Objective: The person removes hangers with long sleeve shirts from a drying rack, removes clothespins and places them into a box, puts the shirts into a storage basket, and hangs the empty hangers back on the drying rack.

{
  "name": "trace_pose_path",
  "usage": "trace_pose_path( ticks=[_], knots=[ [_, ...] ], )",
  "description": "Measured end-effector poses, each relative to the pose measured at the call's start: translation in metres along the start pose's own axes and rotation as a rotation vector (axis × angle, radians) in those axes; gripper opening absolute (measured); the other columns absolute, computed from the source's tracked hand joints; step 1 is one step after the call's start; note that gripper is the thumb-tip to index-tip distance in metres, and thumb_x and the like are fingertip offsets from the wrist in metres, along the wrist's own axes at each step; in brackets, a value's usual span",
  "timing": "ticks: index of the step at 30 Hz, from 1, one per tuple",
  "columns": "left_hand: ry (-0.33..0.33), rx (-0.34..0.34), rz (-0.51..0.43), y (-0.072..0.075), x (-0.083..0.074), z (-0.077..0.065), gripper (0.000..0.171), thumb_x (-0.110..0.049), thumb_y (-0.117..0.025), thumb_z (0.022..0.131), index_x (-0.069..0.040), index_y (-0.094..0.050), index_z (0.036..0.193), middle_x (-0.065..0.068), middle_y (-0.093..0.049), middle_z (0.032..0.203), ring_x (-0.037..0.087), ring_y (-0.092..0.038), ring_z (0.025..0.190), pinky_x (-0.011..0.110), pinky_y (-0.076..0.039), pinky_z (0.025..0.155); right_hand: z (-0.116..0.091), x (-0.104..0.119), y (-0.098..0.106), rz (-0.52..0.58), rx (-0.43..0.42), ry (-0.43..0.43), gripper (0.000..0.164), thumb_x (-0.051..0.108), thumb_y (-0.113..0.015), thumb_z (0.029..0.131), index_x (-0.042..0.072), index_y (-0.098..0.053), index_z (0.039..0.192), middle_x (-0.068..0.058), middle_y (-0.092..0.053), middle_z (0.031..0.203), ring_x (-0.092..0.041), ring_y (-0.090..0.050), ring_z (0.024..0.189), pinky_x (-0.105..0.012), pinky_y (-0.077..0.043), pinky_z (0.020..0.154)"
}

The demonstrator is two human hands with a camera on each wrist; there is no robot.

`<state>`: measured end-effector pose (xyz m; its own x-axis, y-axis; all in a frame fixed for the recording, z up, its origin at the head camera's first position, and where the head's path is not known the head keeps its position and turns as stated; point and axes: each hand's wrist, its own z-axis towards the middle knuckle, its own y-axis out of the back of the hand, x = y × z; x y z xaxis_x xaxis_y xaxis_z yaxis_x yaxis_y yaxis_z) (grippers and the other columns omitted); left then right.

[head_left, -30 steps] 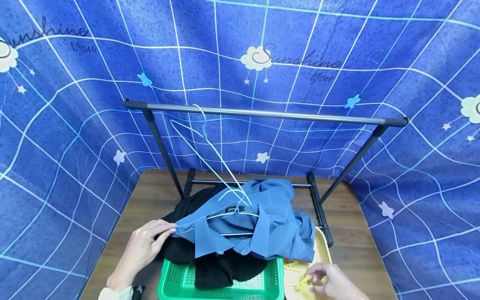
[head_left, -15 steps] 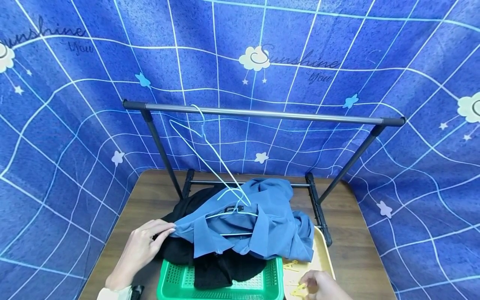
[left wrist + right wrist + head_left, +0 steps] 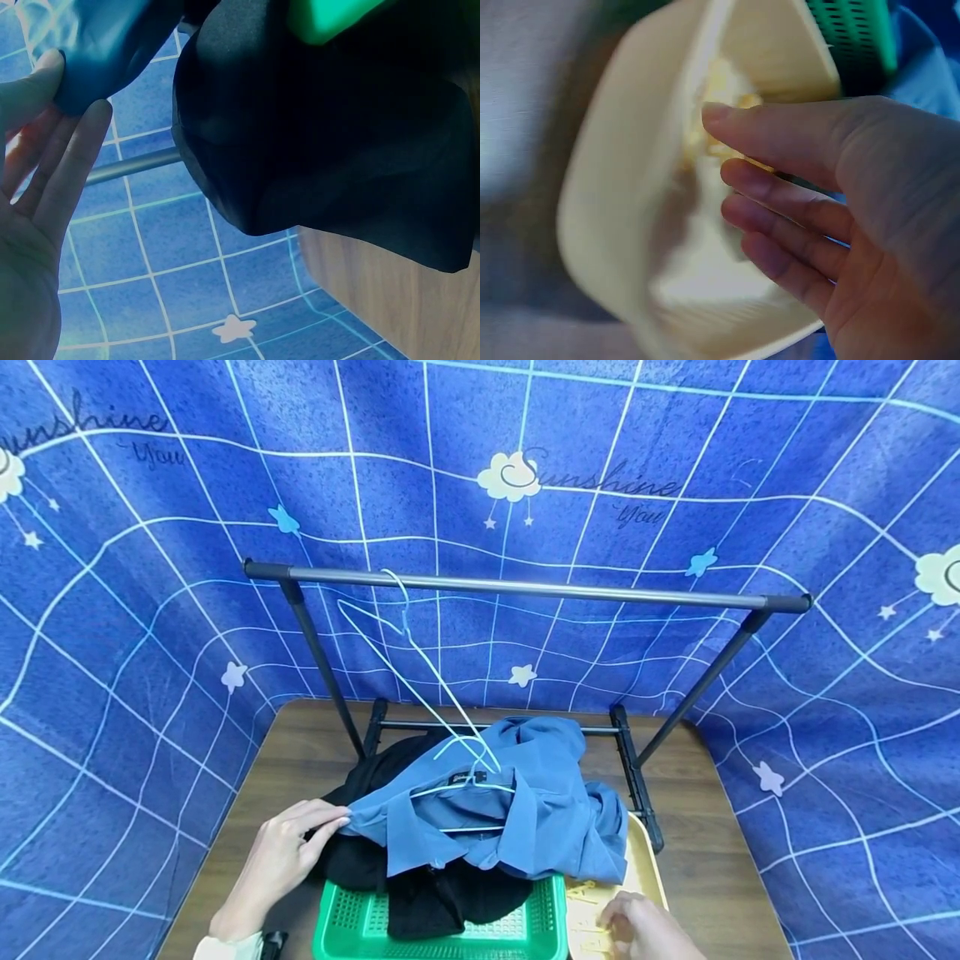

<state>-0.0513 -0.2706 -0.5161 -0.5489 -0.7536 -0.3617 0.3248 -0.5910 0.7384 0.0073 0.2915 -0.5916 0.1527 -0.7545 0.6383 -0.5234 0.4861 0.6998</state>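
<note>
My left hand [image 3: 281, 856] pinches the left edge of a blue collared shirt [image 3: 558, 835] between thumb and fingers; the left wrist view shows the shirt cloth [image 3: 112, 52] there too. A pale blue hanger [image 3: 477, 830] sits inside the shirt's neck. Over the cream tray [image 3: 651, 856], my right hand [image 3: 648, 931] has its fingers loosely bent with nothing between thumb and fingers [image 3: 750, 176]. Yellow clothes pegs [image 3: 583, 887] lie in the tray, blurred beyond the thumb in the right wrist view.
A green basket [image 3: 553, 927] holds black clothing [image 3: 427, 902] beneath the shirt. Another pale hanger [image 3: 438, 681] slants from the metal rail [image 3: 570, 588] of a clothes rack down to the shirt. A patterned blue curtain [image 3: 600, 435] surrounds the wooden table [image 3: 720, 860].
The right hand has lowered into the tray and let go of the yellow clothes peg it held a second ago. The left hand and the shirt have stayed put.
</note>
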Motion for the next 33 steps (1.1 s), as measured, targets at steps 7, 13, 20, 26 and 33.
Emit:
trace_pose_path(
  ticks=[7,13,20,26,33],
  knots=[
    [0.011,0.008,-0.004,0.002,-0.001,-0.001,0.030,0.001,-0.089,0.082,-0.018,-0.085,0.106,-0.014,-0.077,0.104,0.008,-0.072,0.094,0.025,-0.056,0.076,-0.004,0.027,0.030,0.000,-0.065,0.137,0.015,0.007,-0.086,0.088,0.016,-0.075,0.091,0.017,-0.066,0.085,-0.001,-0.058,0.076,-0.025,-0.051,0.065],
    [0.005,0.006,0.000,0.002,-0.001,-0.001,0.029,-0.001,-0.089,0.082,-0.018,-0.085,0.105,-0.013,-0.077,0.104,0.009,-0.072,0.094,0.026,-0.056,0.077,0.001,0.060,0.058,0.005,-0.212,0.374,0.017,0.006,-0.083,0.092,0.021,-0.075,0.089,0.020,-0.066,0.084,0.004,-0.059,0.076,-0.025,-0.054,0.062],
    [-0.004,-0.019,-0.004,0.004,-0.003,0.001,0.034,0.004,-0.090,0.079,-0.018,-0.085,0.105,-0.012,-0.077,0.103,0.012,-0.073,0.091,0.026,-0.057,0.074,0.033,0.103,0.094,0.015,-0.419,0.528,0.021,0.005,-0.084,0.092,0.016,-0.078,0.110,0.006,-0.075,0.100,-0.007,-0.070,0.087,-0.029,-0.061,0.075],
    [-0.016,-0.031,-0.020,0.003,-0.004,0.001,0.037,0.005,-0.089,0.078,-0.019,-0.085,0.106,-0.011,-0.078,0.103,0.012,-0.073,0.090,0.025,-0.056,0.076,0.061,0.127,0.099,-0.177,-0.499,0.451,0.028,0.019,-0.084,0.096,0.013,-0.078,0.123,0.006,-0.073,0.120,-0.013,-0.069,0.113,-0.042,-0.060,0.094],
    [-0.012,-0.022,-0.007,0.003,-0.005,0.002,0.036,0.004,-0.090,0.079,-0.020,-0.085,0.106,-0.013,-0.077,0.102,0.011,-0.073,0.090,0.027,-0.057,0.077,0.088,0.136,0.094,-0.272,-0.432,0.454,0.020,0.016,-0.076,0.102,0.011,-0.078,0.121,0.000,-0.072,0.116,-0.017,-0.068,0.109,-0.044,-0.059,0.091]
  ],
)
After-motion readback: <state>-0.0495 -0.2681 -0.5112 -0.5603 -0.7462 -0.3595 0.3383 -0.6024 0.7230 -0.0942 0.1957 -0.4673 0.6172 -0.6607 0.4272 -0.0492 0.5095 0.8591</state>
